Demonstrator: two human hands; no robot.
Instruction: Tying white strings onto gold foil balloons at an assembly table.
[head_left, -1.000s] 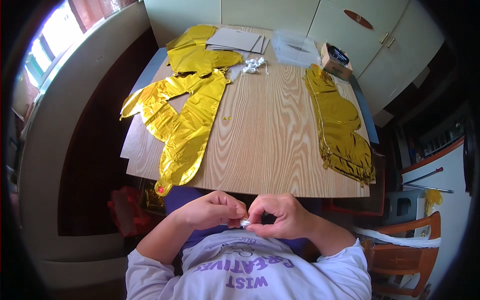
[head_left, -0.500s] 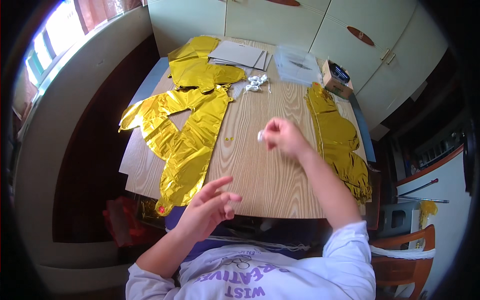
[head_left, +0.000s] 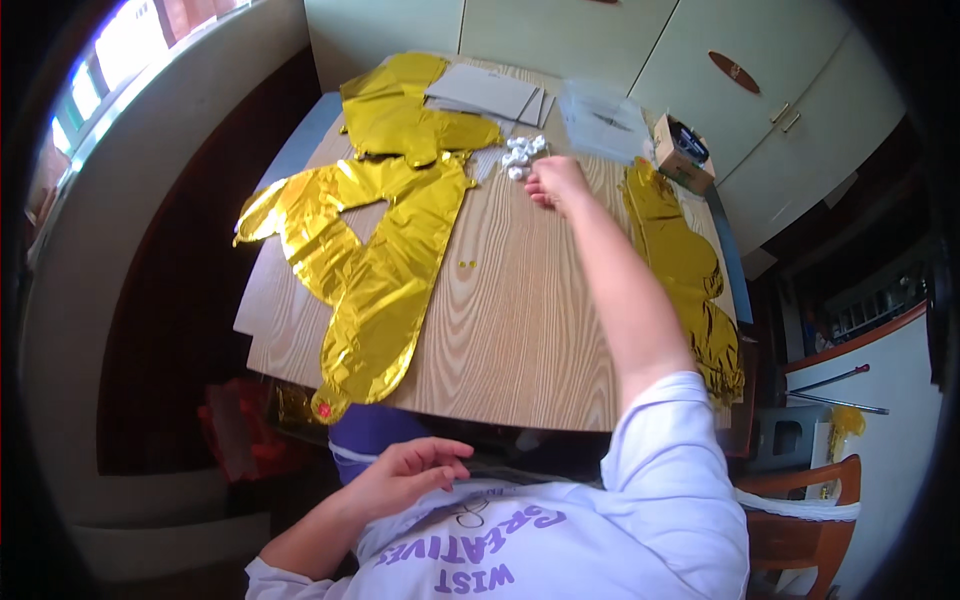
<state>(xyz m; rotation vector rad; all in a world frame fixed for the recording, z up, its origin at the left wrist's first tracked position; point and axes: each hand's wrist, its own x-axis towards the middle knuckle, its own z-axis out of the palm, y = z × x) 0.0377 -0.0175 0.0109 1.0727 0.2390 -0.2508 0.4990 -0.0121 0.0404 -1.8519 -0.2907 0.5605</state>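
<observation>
Spanning the middle of the view, your wooden surface (head_left: 520, 310) carries a large flat gold foil balloon (head_left: 375, 270) on its left side and a second gold foil piece (head_left: 685, 265) along its right edge. Your right hand (head_left: 555, 182) is stretched to the far side, fingers curled, just beside a small cluster of white pieces (head_left: 522, 156); whether it grips one, I cannot tell. Your left hand (head_left: 410, 475) rests loosely open at your waist, holding nothing.
</observation>
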